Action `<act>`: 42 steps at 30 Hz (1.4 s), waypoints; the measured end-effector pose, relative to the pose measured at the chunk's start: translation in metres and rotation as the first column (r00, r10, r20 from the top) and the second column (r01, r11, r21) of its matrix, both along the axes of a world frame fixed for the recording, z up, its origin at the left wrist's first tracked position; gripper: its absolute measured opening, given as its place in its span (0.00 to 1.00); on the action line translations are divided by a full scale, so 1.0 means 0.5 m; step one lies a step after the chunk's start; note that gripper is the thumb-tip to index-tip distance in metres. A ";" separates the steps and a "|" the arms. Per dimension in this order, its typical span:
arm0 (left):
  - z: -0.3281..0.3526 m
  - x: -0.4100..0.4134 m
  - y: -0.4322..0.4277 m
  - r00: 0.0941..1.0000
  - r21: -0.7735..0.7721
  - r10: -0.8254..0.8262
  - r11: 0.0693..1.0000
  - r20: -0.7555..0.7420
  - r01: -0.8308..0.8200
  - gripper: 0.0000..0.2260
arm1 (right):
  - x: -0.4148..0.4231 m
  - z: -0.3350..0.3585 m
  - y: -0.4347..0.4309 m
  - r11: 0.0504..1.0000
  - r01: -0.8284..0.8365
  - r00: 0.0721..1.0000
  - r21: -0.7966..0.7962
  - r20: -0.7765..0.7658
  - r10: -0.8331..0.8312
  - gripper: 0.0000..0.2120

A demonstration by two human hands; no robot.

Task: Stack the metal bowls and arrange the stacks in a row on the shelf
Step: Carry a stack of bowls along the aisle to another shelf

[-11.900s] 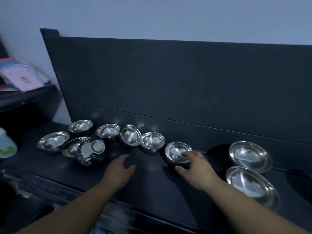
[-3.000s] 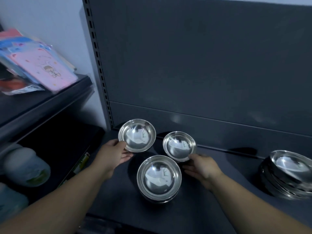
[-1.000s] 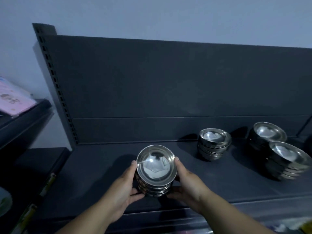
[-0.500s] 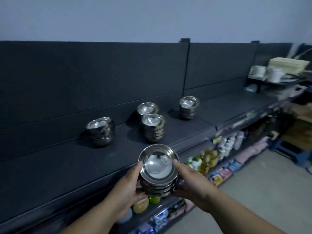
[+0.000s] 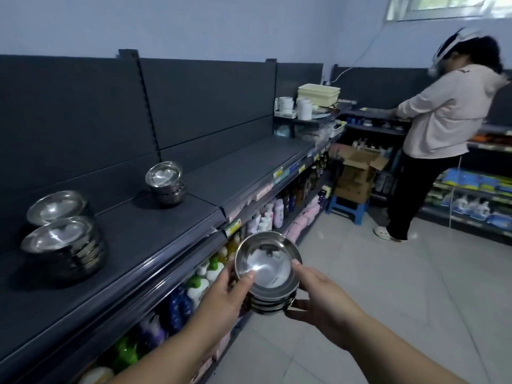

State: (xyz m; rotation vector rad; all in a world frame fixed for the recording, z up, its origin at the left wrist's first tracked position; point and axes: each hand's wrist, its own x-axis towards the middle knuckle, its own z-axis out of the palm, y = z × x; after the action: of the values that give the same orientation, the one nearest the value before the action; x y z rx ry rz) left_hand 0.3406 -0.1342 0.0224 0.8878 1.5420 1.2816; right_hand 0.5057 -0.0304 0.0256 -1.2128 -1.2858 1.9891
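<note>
I carry a stack of small metal bowls (image 5: 267, 268) in the air over the aisle, off the shelf's front edge. My left hand (image 5: 225, 302) grips its left side with the thumb on the top bowl's rim. My right hand (image 5: 318, 300) grips its right side and underside. On the dark shelf (image 5: 155, 239) to my left stand three more stacks: a large stack (image 5: 65, 249) near the front, another large stack (image 5: 56, 207) behind it against the back panel, and a small stack (image 5: 166, 182) farther along.
Past the small stack the shelf runs on bare toward cups and a cream tray (image 5: 318, 94). Bottles (image 5: 199, 278) fill the lower shelves. A person in a pale hoodie (image 5: 443, 120) stands at the far shelves beside a cardboard box (image 5: 358, 173) on a blue stool.
I have turned right along the aisle with the stack in both hands. It has come off the shelf and now hangs over the floor; the other stacks lie to my left.
</note>
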 end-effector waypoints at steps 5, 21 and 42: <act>-0.007 -0.042 0.157 0.997 0.051 -0.058 0.997 -0.041 0.060 0.31 | -0.029 -0.011 0.136 0.997 0.071 0.997 -0.012 0.015 -0.071 0.20; 0.017 -0.205 0.669 0.998 0.068 -0.064 0.996 0.001 0.064 0.15 | -0.189 0.027 0.617 0.995 0.095 0.995 -0.020 0.029 -0.094 0.16; 0.046 -0.236 1.131 0.831 0.093 0.487 0.846 0.268 -0.525 0.12 | -0.378 0.035 1.230 0.909 -0.416 0.908 -0.001 0.054 0.416 0.22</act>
State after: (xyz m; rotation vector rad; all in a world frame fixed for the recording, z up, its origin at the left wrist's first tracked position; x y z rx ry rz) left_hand 0.2225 0.4311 0.0453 0.3987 1.5488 1.8475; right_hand 0.3168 0.5848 0.0430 -1.0563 -1.6959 2.2466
